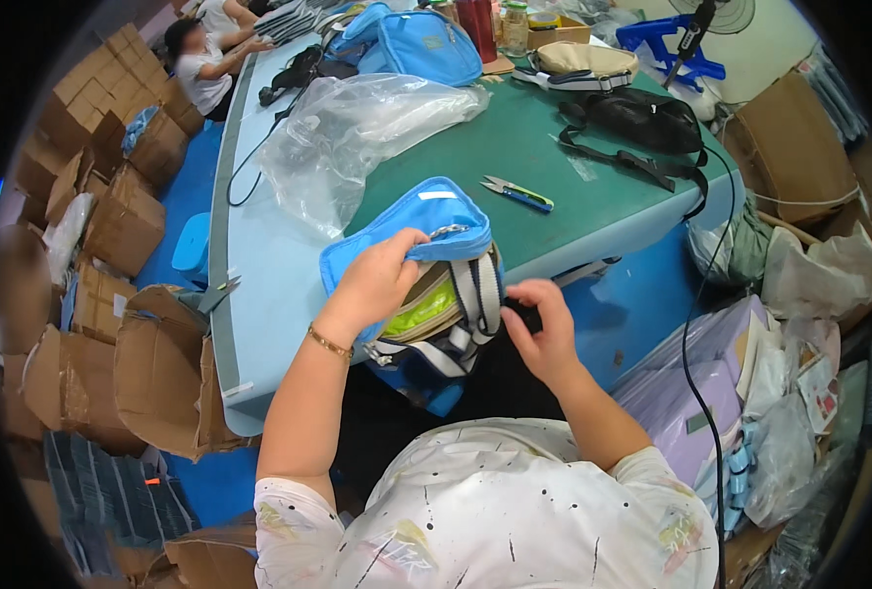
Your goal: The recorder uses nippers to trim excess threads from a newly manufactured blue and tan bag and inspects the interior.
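Observation:
A small blue bag [357,257] with a striped black-and-white strap [477,294] hangs over the near edge of the table, in front of my body. Its blue top is lifted, and a lime-green panel [426,309] shows under it. My left hand [375,282] is closed on the blue top beside its zipper, fingertips near the metal pull. Beside the strap, my right hand [546,329] has thumb and forefinger curved apart, with a dark gap between them. Its other fingers are partly hidden. Thread snips [519,192] with a blue-green handle lie on the table beyond the bag.
A clear plastic bag [343,133] is spread on the green-topped table [544,236]. Farther back are a larger blue bag [426,47], a beige pouch [585,61] and a black waist bag [642,120]. Cardboard boxes [127,221] crowd the left. A black cord [691,373] hangs at right.

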A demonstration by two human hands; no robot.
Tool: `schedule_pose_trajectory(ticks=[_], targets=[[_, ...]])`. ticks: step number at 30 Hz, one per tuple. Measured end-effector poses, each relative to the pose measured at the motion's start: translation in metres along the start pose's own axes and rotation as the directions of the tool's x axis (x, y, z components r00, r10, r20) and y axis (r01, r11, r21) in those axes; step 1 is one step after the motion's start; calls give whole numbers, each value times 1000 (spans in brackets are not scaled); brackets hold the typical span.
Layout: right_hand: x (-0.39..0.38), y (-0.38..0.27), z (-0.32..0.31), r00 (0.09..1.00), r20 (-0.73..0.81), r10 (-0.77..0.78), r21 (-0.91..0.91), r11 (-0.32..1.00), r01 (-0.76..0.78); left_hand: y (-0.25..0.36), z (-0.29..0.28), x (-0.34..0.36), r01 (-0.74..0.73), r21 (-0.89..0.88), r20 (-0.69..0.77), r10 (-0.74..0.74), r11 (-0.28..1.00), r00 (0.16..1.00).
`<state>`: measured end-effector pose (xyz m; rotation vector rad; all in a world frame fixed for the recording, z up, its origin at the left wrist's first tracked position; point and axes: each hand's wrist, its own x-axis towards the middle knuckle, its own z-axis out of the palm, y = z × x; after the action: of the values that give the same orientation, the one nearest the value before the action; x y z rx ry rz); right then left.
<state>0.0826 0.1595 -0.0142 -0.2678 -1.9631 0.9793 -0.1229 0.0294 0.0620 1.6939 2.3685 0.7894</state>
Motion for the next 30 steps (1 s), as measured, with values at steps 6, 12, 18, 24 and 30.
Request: schedule_pose_trajectory(ticks=[6,12,18,24,30], targets=[[51,8,25,985,-36,-171,-161,973,163,3,9,-4,-96,-176,-94,80,980,992],[66,20,40,952,-4,-306,-246,923,296,51,4,-29,-56,499,38,43,865,998],[65,53,36,881,-64,-468,-117,880,459,18,2,-82,-130,501,-224,273,856,935],[68,57,35,814,113,-570,-59,814,579,-36,37,-119,46,340,-714,226,939,662],[64,54,42,782,5,-624,-94,778,621,-42,62,-113,-71,112,-862,132,991,489]])
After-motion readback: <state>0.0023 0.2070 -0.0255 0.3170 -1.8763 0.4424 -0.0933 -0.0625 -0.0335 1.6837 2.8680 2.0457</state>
